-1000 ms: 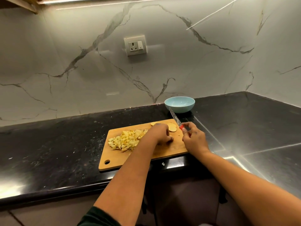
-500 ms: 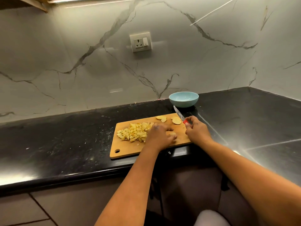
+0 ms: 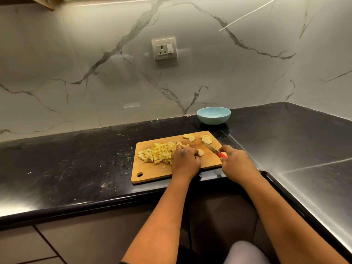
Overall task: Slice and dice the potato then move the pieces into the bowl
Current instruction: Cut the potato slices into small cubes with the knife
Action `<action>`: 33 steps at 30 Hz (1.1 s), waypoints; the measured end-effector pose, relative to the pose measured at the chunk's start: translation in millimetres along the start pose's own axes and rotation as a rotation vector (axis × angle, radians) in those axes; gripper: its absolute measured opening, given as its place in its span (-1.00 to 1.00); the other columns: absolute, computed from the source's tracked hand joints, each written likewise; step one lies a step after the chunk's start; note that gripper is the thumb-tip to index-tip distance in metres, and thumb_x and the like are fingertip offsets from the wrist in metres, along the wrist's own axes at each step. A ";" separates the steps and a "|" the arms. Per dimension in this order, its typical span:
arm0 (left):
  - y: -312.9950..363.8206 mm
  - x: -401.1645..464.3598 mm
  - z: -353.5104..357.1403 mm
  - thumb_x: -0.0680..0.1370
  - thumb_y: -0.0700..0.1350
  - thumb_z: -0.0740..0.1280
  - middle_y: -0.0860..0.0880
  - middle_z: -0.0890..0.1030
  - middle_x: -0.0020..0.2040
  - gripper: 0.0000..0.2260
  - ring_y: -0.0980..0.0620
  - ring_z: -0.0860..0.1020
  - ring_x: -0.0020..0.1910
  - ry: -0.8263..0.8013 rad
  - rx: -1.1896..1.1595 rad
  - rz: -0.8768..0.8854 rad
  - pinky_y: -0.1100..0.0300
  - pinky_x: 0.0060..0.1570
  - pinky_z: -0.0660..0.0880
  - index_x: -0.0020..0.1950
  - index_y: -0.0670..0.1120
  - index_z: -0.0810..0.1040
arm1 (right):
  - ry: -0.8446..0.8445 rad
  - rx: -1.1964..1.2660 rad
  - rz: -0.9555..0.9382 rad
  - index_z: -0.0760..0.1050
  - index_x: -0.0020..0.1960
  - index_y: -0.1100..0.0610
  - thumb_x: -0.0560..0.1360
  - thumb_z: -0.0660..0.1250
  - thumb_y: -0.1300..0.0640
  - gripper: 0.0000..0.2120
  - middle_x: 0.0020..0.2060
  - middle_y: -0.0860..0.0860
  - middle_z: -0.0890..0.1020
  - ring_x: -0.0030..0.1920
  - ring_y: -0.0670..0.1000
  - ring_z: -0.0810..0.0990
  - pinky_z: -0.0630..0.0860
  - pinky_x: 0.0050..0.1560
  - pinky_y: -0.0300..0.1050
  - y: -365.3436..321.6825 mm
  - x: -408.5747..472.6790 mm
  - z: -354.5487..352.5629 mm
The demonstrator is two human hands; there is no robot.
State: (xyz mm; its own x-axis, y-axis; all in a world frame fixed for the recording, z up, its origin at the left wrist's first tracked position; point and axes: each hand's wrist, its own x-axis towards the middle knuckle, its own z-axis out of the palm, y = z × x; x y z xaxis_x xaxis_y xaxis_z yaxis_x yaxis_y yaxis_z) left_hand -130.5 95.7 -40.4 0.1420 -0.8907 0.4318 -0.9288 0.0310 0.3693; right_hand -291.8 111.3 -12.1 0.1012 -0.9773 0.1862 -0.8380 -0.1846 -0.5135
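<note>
A wooden cutting board (image 3: 152,172) lies on the black counter. A heap of diced potato (image 3: 158,153) covers its left-middle part. Several potato slices (image 3: 206,139) lie at its far right corner. My left hand (image 3: 184,161) holds a potato slice (image 3: 201,152) down on the board with curled fingers. My right hand (image 3: 235,162) grips a knife by its red handle (image 3: 222,155); the blade (image 3: 210,147) points away to the left, just right of that slice. An empty light blue bowl (image 3: 213,115) stands behind the board by the wall.
The black counter (image 3: 66,164) runs left and turns a corner at the right (image 3: 304,149). A marble wall with a socket (image 3: 164,48) rises behind. The counter's front edge is just below the board.
The camera view shifted, so the board sits further right and lower. The knife blade has come down from pointing up toward the bowl to low over the board beside the slice.
</note>
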 end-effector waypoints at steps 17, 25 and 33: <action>0.5 -5.3 -4.6 0.62 -0.09 0.09 0.03 0.56 0.28 -0.70 -0.11 0.25 0.40 -0.160 0.119 0.082 -0.16 0.37 0.13 0.20 0.06 0.57 | 0.062 -0.188 -0.055 0.49 0.08 0.11 0.55 0.16 0.32 -0.79 -0.21 0.02 0.40 -0.21 0.05 0.45 0.47 -0.22 -0.10 -37.2 -15.8 5.3; 1.6 -7.3 -3.5 0.61 -0.08 0.09 0.02 0.59 0.21 -0.73 -0.12 0.27 0.38 -0.132 0.112 0.103 -0.22 0.39 0.12 0.11 0.03 0.58 | 0.028 -0.190 -0.035 0.49 0.04 0.07 0.54 0.23 0.30 -0.83 -0.20 0.02 0.44 -0.18 0.02 0.50 0.55 -0.13 -0.11 -44.4 -10.3 1.5; 2.5 -8.1 -4.4 0.61 -0.12 0.10 0.00 0.57 0.25 -0.71 -0.13 0.25 0.41 -0.122 0.080 0.100 -0.24 0.41 0.06 0.20 0.00 0.56 | 0.039 -0.199 -0.027 0.47 0.07 0.10 0.55 0.23 0.31 -0.83 -0.22 0.01 0.40 -0.21 0.00 0.46 0.46 -0.19 -0.17 -47.8 -13.1 1.3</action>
State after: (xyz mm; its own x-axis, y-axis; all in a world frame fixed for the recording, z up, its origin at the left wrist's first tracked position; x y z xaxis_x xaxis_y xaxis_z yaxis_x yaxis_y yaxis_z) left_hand -132.5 105.1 -39.4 0.0094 -0.9334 0.3586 -0.9611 0.0906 0.2609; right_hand -252.4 132.8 8.9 0.1075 -0.9669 0.2316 -0.9250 -0.1826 -0.3331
